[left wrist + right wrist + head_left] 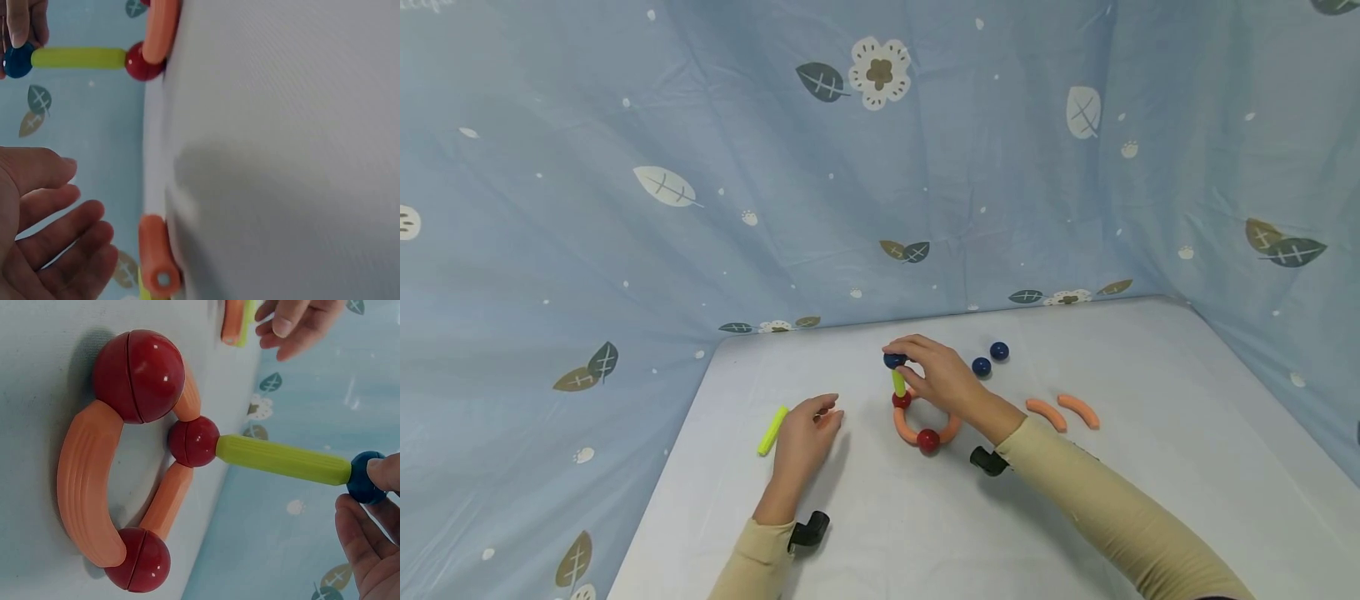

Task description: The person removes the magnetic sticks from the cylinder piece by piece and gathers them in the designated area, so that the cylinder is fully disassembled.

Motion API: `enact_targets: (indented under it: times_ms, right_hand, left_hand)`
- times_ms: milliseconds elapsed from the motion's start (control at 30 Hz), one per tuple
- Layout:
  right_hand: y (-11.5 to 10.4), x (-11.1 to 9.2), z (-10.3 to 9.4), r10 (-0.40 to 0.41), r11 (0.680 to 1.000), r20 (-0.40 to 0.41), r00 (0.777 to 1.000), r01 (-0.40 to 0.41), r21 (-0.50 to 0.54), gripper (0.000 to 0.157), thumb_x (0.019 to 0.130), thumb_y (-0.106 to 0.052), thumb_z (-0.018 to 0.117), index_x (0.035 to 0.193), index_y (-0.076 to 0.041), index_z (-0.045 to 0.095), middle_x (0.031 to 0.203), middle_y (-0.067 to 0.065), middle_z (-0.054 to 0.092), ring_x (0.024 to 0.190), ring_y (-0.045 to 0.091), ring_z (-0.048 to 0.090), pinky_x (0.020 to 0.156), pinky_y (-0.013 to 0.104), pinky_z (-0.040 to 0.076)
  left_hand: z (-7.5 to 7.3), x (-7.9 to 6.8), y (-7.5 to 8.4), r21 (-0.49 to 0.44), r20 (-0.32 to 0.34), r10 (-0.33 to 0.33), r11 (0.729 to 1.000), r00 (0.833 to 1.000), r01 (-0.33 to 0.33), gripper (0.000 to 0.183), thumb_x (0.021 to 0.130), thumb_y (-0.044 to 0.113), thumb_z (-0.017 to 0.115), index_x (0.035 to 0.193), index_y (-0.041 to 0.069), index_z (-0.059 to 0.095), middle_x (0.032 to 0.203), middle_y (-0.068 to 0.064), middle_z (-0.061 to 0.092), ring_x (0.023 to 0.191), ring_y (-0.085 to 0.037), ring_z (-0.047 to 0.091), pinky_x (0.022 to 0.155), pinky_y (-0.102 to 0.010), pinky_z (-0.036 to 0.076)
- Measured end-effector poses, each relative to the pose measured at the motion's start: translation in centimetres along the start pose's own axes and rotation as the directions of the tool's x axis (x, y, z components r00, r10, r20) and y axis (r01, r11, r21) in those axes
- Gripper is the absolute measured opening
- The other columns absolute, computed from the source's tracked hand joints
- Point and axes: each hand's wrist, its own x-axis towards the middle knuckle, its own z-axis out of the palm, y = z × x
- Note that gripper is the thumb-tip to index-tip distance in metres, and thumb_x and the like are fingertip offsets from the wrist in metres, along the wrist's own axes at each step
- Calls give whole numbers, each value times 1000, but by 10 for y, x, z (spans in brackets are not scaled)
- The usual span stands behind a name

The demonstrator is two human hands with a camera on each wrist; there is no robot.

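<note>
My right hand point(942, 377) pinches a blue ball point(367, 477) between thumb and fingers. The ball sits on top of a yellow-green rod point(284, 459) that stands upright from a red ball point(194, 441). This red ball belongs to a ring of curved orange rods point(90, 487) and red balls lying on the table. To the left of the ring, my left hand point(806, 437) hovers with relaxed, slightly bent fingers and holds nothing. Beside it lie another yellow-green rod point(772, 431) and an orange rod point(159, 256), which the hand hides in the head view.
Two loose blue balls point(990, 358) lie behind the ring, toward the back of the white table point(880, 533). Two curved orange rods point(1078, 412) rest to the right, near my right forearm. A blue patterned curtain point(775, 250) rises along the table's back and sides.
</note>
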Motion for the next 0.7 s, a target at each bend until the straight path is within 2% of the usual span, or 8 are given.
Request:
enact_targets:
  times_ms: [200,500,700]
  right_hand:
    - [0,0,1,-11,1000,-7,1000,10,-12,41,94,-10,74,134,-18,66,134,2,63,120,19,63,98,36,54]
    - [0,0,1,3,1000,-7,1000,-3,-12,42,93,-9,75,133,-18,66,134,2,64,121,19,63,98,37,54]
    - [1,0,2,-27,1000,-28,999,27,-10,41,93,-8,74,133,-16,66,133,4,64,118,21,64,96,38,56]
  left_hand:
    - [9,8,11,-107,42,-29,994,999,33,34,91,17,78,123,9,73,112,-6,74,104,-25,70,88,-42,59]
    - [23,16,24,-143,74,1,990,997,9,37,92,24,78,126,13,71,116,-2,74,110,-23,68,96,-52,53]
    - [36,20,31,-243,85,61,969,995,-39,34,93,24,77,125,14,71,118,-2,73,109,-20,69,98,-43,54]
